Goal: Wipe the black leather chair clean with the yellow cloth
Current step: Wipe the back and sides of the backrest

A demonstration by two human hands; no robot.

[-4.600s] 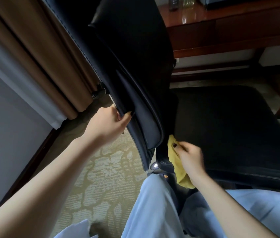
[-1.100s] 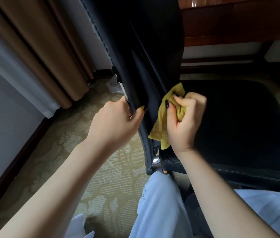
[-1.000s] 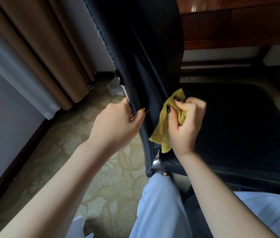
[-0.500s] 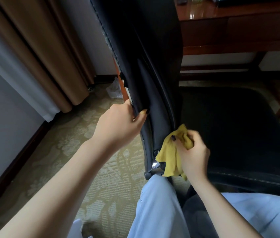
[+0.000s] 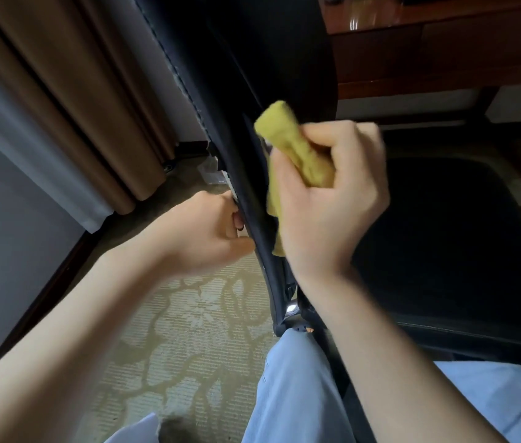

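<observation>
Right hand [image 5: 332, 206] bunches the soft-looking yellow cloth [image 5: 287, 139] in clenched fingers [image 5: 348, 135]; left hand [image 5: 201, 238] grips the stiff black leather chair [image 5: 268, 59] at its edge.

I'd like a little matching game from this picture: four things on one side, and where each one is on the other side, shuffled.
1 yellow cloth
2 left hand
3 curtain
4 wooden desk

a hanging at the far left
b top right corner
c gripped by the right hand
d gripping the edge of the chair back

Pairs: 1-c, 2-d, 3-a, 4-b
</observation>
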